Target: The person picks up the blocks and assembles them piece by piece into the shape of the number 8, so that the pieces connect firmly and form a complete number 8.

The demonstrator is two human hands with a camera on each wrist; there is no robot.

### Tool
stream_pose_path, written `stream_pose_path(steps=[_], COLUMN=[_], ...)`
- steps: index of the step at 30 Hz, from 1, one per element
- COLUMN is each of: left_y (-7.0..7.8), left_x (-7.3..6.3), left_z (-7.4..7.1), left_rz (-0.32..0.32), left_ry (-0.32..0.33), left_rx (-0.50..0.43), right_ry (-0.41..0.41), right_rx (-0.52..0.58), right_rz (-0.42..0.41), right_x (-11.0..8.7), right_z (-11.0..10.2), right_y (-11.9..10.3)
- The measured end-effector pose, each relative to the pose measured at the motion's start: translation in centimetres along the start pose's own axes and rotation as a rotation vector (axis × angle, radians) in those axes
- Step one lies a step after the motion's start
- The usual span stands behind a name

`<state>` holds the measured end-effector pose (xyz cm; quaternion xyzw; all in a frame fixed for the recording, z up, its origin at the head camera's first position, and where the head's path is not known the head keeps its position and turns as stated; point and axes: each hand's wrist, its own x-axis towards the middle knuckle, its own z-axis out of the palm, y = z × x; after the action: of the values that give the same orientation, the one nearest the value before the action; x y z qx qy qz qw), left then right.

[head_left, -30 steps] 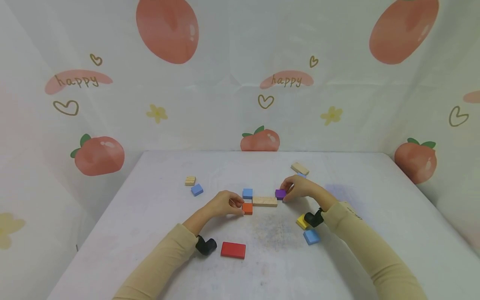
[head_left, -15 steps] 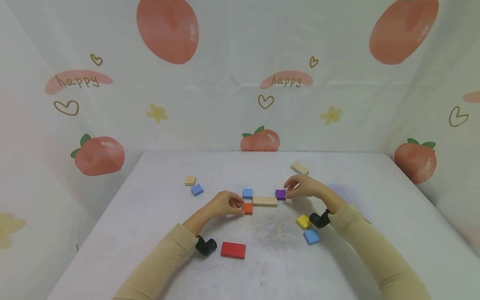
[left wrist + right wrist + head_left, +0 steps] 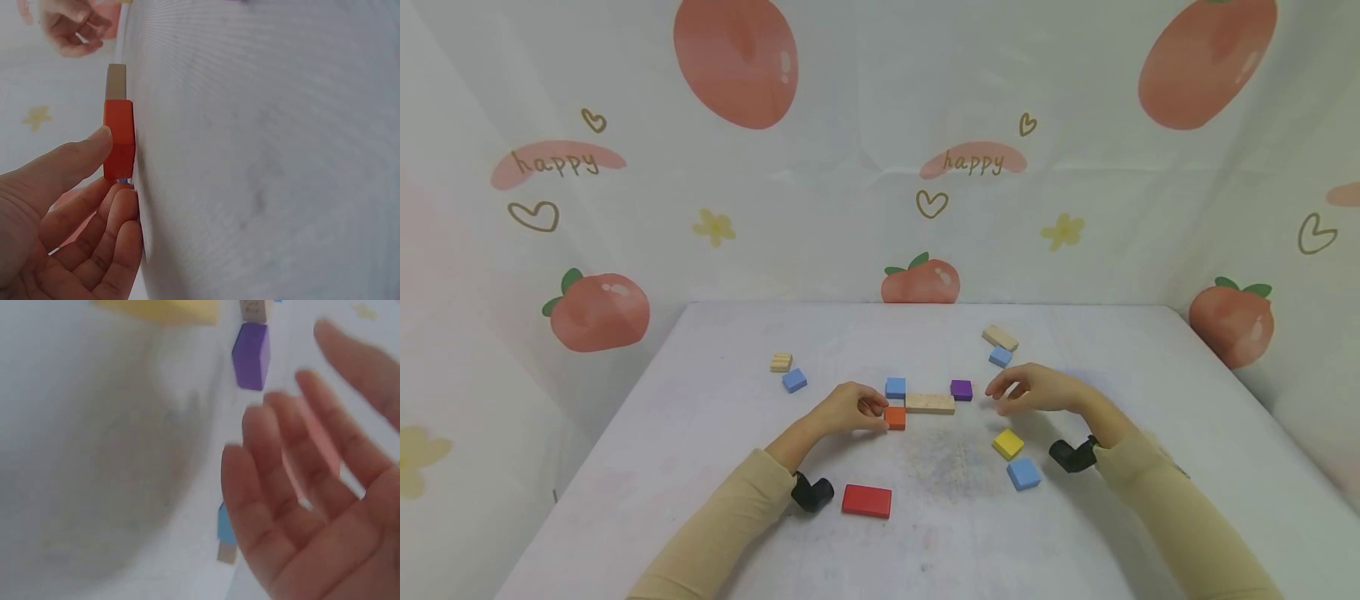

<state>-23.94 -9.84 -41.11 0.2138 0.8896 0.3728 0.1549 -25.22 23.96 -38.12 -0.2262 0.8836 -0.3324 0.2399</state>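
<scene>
In the head view my left hand (image 3: 852, 408) is at an orange block (image 3: 895, 418), thumb and index finger pinching its left end. The left wrist view has the thumb against the orange block (image 3: 119, 137), the other fingers curled beside it. Touching or nearly touching that block is a long plain wood block (image 3: 929, 404), with a blue block (image 3: 896, 387) at its left back corner. A purple block (image 3: 961, 390) lies at its right back corner. To the right of the purple block, my right hand (image 3: 1037, 389) hovers with relaxed fingers, holding nothing.
Near the right hand lie a yellow block (image 3: 1008, 444) and a light blue block (image 3: 1023, 474). Behind it are another blue block (image 3: 1000, 357) and a wood block (image 3: 1000, 337). A red block (image 3: 867, 501) lies in front; a ridged wood piece (image 3: 781, 362) and blue block (image 3: 794, 381) lie left.
My right hand has let go of the purple block and drawn away to the right and slightly nearer. The purple block stays put. The left hand has not visibly moved.
</scene>
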Motion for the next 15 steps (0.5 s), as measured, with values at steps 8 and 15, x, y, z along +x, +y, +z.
stream_pose_path(steps=[8, 15], left_y=[0.0, 0.2], left_x=[0.0, 0.0], left_z=[0.0, 0.0], left_rz=[0.002, -0.004], left_ry=[-0.002, -0.002], left_rx=[0.001, 0.0], right_ry=[-0.105, -0.123], right_rx=[0.051, 0.064], right_rz=[-0.071, -0.106], right_x=[-1.4, -1.8], right_z=[0.5, 1.1], right_y=[1.1, 1.6])
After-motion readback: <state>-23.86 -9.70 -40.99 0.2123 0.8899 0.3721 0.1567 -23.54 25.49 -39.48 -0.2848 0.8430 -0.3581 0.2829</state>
